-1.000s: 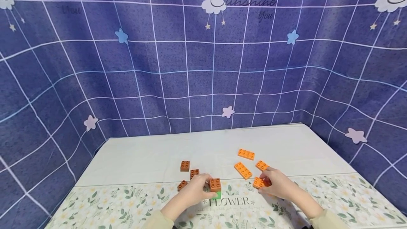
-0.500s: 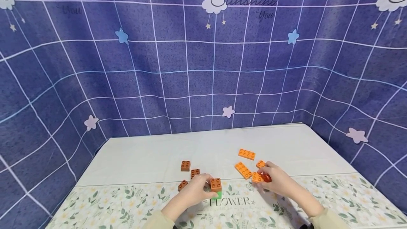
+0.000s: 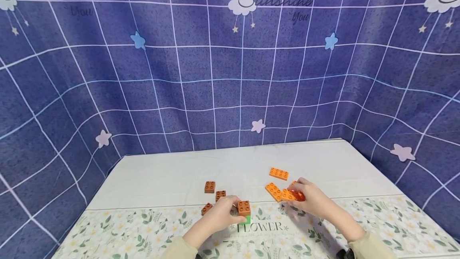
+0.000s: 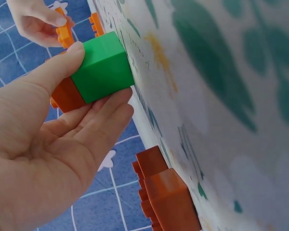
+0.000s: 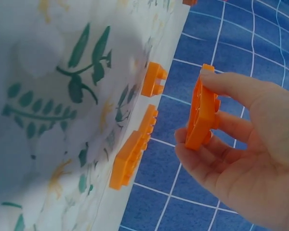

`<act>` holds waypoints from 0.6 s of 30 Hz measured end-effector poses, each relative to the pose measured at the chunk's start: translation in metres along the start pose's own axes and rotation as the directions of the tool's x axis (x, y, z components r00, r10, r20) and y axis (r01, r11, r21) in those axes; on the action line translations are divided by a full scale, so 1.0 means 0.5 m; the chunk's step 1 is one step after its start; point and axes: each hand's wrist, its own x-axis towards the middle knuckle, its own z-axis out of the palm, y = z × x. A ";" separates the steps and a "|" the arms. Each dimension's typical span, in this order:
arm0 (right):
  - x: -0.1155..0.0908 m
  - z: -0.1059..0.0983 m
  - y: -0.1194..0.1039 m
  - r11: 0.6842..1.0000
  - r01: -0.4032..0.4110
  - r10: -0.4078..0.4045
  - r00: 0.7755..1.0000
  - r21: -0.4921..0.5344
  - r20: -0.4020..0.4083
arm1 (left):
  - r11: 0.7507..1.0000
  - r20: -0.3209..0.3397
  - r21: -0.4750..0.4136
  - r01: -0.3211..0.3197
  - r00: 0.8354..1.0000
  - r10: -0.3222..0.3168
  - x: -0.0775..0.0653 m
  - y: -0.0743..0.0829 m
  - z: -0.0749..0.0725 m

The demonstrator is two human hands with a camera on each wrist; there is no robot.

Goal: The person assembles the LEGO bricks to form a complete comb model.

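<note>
My left hand (image 3: 224, 213) grips a two-brick stack, thumb on one side and fingers on the other. In the head view its brown brick (image 3: 244, 208) sits on top of the green brick (image 3: 246, 220); the left wrist view shows the green brick's smooth sides close to the cloth. My right hand (image 3: 314, 199) pinches an orange building brick (image 5: 202, 113) between thumb and fingers, off the table. The right wrist view shows its hollow underside and studs towards the palm. Part of this orange brick looks reddish under the hand in the head view.
Several loose brown bricks (image 3: 210, 187) lie left of the stack. Two long orange bricks (image 3: 278, 173) lie beyond my right hand, and a shorter orange brick (image 5: 151, 79) is partly hidden behind its fingers. A flowered cloth (image 3: 143, 231) covers the near table; a blue curtain (image 3: 230, 91) surrounds it.
My right hand has raised the orange brick off the table and shifted it forward and slightly left. It now overlaps the loose orange bricks in the head view. My left hand stays put on the stack.
</note>
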 end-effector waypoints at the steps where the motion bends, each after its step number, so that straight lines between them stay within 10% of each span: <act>1: 0.001 0.000 -0.001 1.000 -0.002 0.002 1.000 0.000 0.003 | 1.000 0.000 -0.002 0.001 1.000 -0.001 0.000 0.000 0.000; 18: 0.021 0.005 -0.028 1.000 -0.005 0.006 1.000 0.018 -0.019 | 1.000 -0.005 0.001 0.006 1.000 -0.006 -0.002 0.002 0.001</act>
